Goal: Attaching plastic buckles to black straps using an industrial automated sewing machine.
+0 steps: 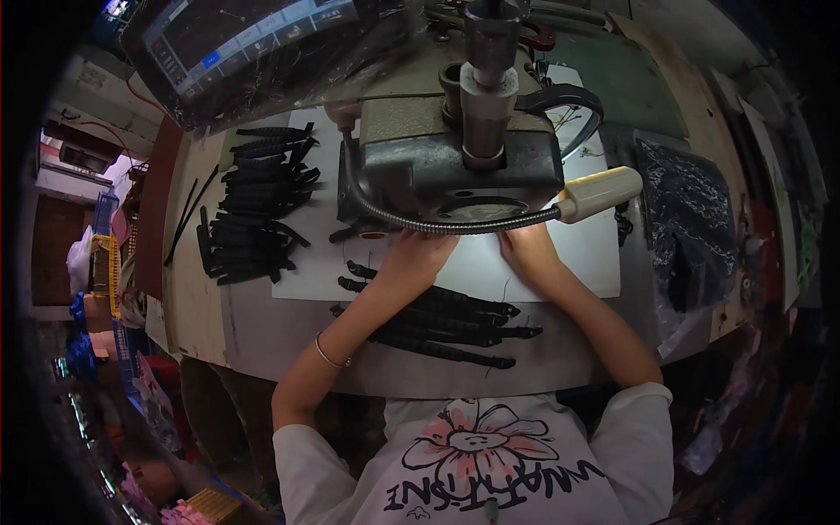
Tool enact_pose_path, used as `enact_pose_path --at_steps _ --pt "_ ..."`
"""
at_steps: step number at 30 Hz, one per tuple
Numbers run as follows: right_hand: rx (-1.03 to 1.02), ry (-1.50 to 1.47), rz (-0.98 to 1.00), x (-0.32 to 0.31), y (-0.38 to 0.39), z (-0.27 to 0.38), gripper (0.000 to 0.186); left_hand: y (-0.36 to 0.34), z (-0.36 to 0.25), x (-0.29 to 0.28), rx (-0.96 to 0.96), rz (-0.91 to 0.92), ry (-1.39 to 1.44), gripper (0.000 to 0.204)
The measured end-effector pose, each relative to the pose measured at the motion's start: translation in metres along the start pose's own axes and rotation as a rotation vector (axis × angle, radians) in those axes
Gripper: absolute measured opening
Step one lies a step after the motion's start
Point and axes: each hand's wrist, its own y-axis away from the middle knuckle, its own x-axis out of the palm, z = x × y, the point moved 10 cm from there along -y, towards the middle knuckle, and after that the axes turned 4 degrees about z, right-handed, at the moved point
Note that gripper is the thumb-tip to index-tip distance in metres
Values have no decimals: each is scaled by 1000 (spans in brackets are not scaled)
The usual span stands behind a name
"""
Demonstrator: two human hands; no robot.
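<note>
Both my hands are under the front of a dark machine head [459, 166] with an upright metal post. My left hand [426, 255] reaches in from the left, its fingertips hidden by the machine and a bendy metal lamp neck. A short gap to the right, my right hand [528, 248] lies at a brightly lit white surface [479, 262]; its fingertips are mostly covered too. Whatever either hand holds cannot be made out. Nearer to me, partly beneath my left forearm, lie several narrow black strips [437, 319] with loose thread ends.
A pile of similar black strips [258, 206] lies to the left. A lit lamp head [604, 192] hangs right of the machine. At the upper left stands a plastic-covered screen [254, 48]. On the right rests a clear plastic bag [687, 219] with dark contents.
</note>
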Motion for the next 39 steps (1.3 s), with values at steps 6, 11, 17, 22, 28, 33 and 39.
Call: enact_pose_path --at_steps 6,11,17,22,28,33,39 --pt "-3 -30 -33 -6 -2 3 17 -2 -6 -13 56 -88 -32 42" --pt "-14 -36 -118 -15 -1 10 13 2 -11 -18 111 -94 -35 45" --pt "11 -17 -73 -10 -3 2 15 -5 -3 -14 70 -41 -75 47" --pt "-37 -69 -163 -21 -3 13 14 -1 -14 -27 117 -131 -88 45" --pt "-43 -200 -27 -15 -5 -1 15 -2 -3 -21 24 -226 21 37" --pt "-62 -176 -37 -16 -6 3 14 -4 7 -20 -109 -326 154 26" --pt "31 -387 -41 -24 -7 1 12 -7 18 -26 -294 -324 358 23"
